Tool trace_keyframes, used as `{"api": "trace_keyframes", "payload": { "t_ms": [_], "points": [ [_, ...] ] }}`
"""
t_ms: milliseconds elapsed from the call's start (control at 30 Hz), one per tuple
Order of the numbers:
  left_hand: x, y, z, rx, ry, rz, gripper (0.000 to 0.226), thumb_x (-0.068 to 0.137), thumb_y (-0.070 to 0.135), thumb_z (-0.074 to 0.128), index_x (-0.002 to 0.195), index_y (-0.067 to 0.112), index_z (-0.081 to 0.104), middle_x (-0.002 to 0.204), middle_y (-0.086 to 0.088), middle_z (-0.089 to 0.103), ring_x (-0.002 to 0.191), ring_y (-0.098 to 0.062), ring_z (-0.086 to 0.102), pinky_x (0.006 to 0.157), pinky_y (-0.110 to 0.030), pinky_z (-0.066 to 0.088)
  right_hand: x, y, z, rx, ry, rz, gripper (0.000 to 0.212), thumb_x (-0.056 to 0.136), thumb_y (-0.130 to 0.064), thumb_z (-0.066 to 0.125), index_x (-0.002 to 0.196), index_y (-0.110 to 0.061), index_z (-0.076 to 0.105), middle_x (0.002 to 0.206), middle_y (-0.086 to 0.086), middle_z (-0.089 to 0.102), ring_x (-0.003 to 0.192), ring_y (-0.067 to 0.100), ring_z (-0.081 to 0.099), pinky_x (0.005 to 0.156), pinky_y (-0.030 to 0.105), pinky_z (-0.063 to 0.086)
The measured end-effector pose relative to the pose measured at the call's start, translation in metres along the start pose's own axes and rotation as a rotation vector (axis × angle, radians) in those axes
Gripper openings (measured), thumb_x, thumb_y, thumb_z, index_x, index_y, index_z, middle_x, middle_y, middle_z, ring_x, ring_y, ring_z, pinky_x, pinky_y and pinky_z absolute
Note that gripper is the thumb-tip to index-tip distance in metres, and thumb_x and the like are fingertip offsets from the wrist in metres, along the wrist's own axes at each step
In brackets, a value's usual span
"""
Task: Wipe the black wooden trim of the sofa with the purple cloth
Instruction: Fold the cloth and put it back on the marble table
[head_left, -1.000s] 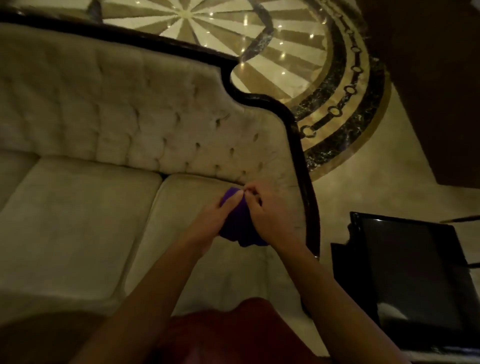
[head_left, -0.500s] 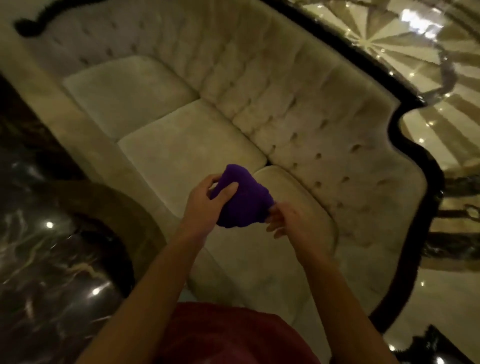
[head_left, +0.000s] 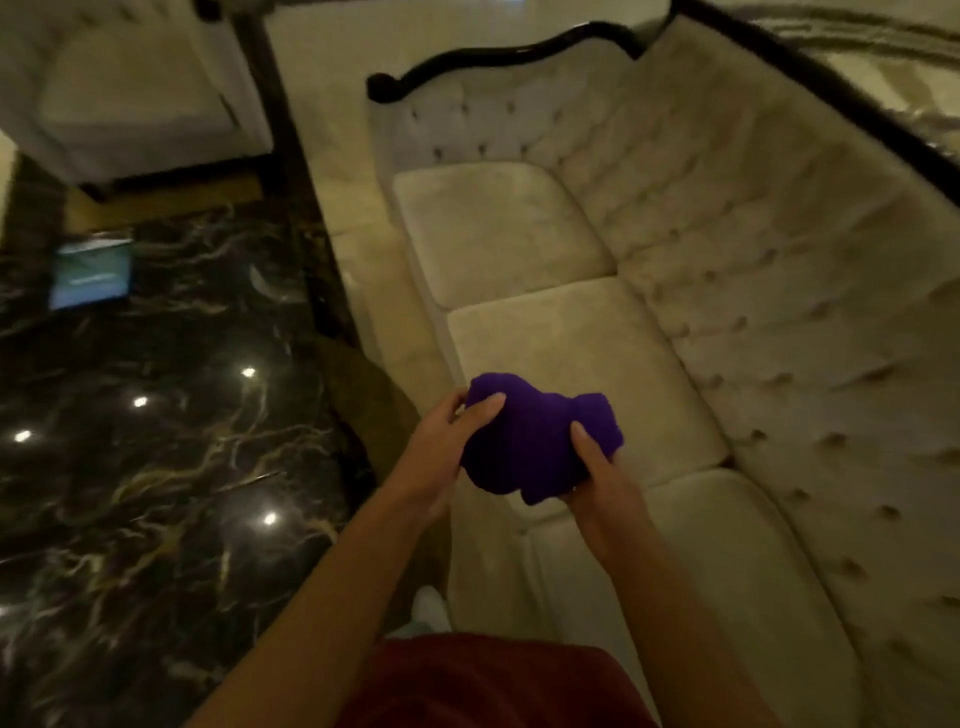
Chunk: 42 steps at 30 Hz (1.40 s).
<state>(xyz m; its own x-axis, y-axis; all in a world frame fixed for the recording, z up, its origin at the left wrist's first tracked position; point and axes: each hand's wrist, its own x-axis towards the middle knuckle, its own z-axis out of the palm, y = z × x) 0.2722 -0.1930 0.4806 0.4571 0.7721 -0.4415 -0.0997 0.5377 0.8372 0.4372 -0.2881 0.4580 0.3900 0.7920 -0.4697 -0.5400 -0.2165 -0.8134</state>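
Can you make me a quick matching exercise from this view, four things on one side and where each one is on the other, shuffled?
Things:
1. purple cloth
2. black wooden trim
3. blue card
4. armchair

Places:
A. on the dark marble floor, at left
B. held between both hands over the seat cushions
C. top left corner of the view
D. along the top edge of the sofa back

Pairs: 1-B, 2-D, 3-A, 4-C
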Motion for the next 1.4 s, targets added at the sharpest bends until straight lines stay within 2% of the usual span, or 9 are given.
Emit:
{"api": "trace_keyframes", "payload": {
  "t_ms": [100,233,433,667,767,867,967,1167,1400],
  "points": [
    [0.026,0.033,-0.05,0.053,0.018,0.028,0.07,0.067,0.044,0.089,0.128,0.023,0.065,0.122,0.001,0.075,0.114,-0.017,0.071,0.099,-0.041,0.055,0.028,0.001,0.049,-0.068,-0.116,0.018,0.041,0.083,-0.041,0.081,0.12,-0.025,0.076,0.127,0.011,0.075,0.119,0.029,0.071,0.091,0.045,0.063],
    [0.058,0.051,-0.101,0.075,0.086,0.048,0.051,0.072,0.047,0.087,0.118,0.031,0.071,0.117,0.005,0.076,0.109,-0.013,0.072,0.093,-0.036,0.058,0.072,0.005,0.098,-0.117,-0.237,0.076,0.029,0.088,-0.04,0.077,0.116,-0.032,0.078,0.127,0.007,0.075,0.119,0.025,0.071,0.089,0.038,0.063],
    [0.086,0.045,-0.16,-0.041,0.446,0.071,0.036,0.073,0.04,0.085,0.106,0.037,0.072,0.11,0.006,0.076,0.104,-0.016,0.073,0.079,-0.032,0.061,0.165,0.018,0.156,-0.223,-0.331,0.238,0.043,0.085,-0.024,0.075,0.126,-0.013,0.068,0.122,0.008,0.077,0.117,0.023,0.072,0.088,0.034,0.063],
    [0.09,0.058,-0.212,-0.396,0.765,0.09,0.059,0.075,0.034,0.088,0.128,0.022,0.066,0.122,-0.002,0.075,0.115,-0.022,0.071,0.095,-0.044,0.058,0.253,0.045,0.267,-0.468,-0.647,0.416,0.026,0.091,-0.016,0.077,0.117,-0.02,0.073,0.112,0.0,0.081,0.105,0.015,0.076,0.089,0.035,0.063],
    [0.078,0.055,-0.228,-0.467,0.822,0.097,0.06,0.073,0.033,0.089,0.128,0.019,0.067,0.124,-0.003,0.075,0.116,-0.021,0.07,0.097,-0.042,0.056,0.277,0.063,0.31,-0.629,-0.802,0.413,0.07,0.078,-0.028,0.09,0.141,-0.02,0.06,0.128,0.003,0.074,0.116,0.021,0.072,0.09,0.036,0.063],
    [0.064,0.052,-0.244,-0.462,0.889,0.093,0.055,0.067,0.04,0.086,0.118,0.022,0.072,0.115,0.0,0.078,0.11,-0.019,0.073,0.086,-0.033,0.061,0.294,0.08,0.346,-0.867,-0.985,0.422,0.113,0.059,-0.052,0.099,0.153,-0.05,0.037,0.145,-0.006,0.059,0.127,0.018,0.065,0.103,0.046,0.058],
    [0.047,0.051,-0.27,-0.433,0.892,0.111,0.044,0.074,0.043,0.081,0.114,0.024,0.075,0.113,0.0,0.078,0.105,-0.017,0.075,0.077,-0.026,0.061,0.296,0.106,0.378,-1.077,-1.238,0.584,0.096,0.052,-0.061,0.1,0.137,-0.051,0.057,0.143,-0.004,0.063,0.125,0.017,0.067,0.106,0.049,0.056],
    [0.027,0.058,-0.309,-0.503,0.935,0.13,0.043,0.082,0.044,0.077,0.115,0.016,0.076,0.116,-0.01,0.077,0.11,-0.026,0.073,0.092,-0.041,0.058,0.28,0.145,0.418,-1.07,-1.506,0.765,0.083,0.07,-0.027,0.097,0.137,-0.055,0.056,0.142,-0.008,0.066,0.132,0.017,0.063,0.102,0.039,0.057],
    [0.032,0.039,-0.337,-0.655,1.14,0.145,0.029,0.088,0.045,0.071,0.106,0.024,0.08,0.113,-0.008,0.078,0.107,-0.024,0.074,0.085,-0.033,0.061,0.302,0.192,0.475,-1.361,-1.651,0.863,0.053,0.064,-0.044,0.099,0.113,-0.039,0.078,0.123,-0.001,0.077,0.116,0.019,0.073,0.099,0.04,0.06]
  ]
}}
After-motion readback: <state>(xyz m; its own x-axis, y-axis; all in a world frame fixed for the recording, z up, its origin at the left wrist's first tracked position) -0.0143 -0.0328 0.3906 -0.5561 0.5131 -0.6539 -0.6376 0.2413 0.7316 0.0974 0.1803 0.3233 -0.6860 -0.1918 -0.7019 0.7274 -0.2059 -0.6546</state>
